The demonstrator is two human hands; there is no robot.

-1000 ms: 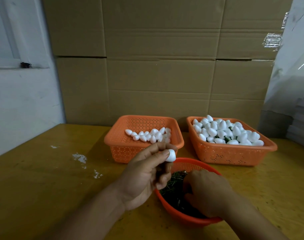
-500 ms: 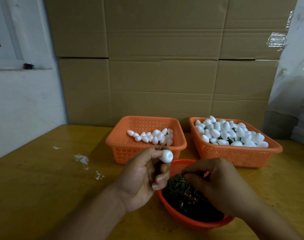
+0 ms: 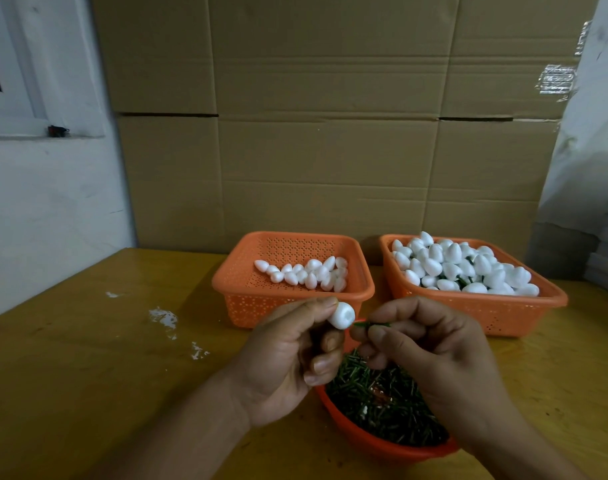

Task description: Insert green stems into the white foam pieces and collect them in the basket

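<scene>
The left hand [image 3: 288,362] pinches a smooth, egg-shaped white foam piece [image 3: 342,315] between thumb and forefinger, the other fingers curled. At its three o'clock the right hand [image 3: 430,351] pinches a thin green stem [image 3: 368,324], tip just beside the foam. Below both sits a round orange plastic bowl [image 3: 375,445] heaped with short dark-green sticks. At twelve o'clock a perforated orange basket [image 3: 292,299] holds a loose row of foam pieces; at two o'clock its twin [image 3: 486,313] is piled high. All rest on a scuffed yellow table [image 3: 87,358] before plain cardboard [image 3: 330,133].
</scene>
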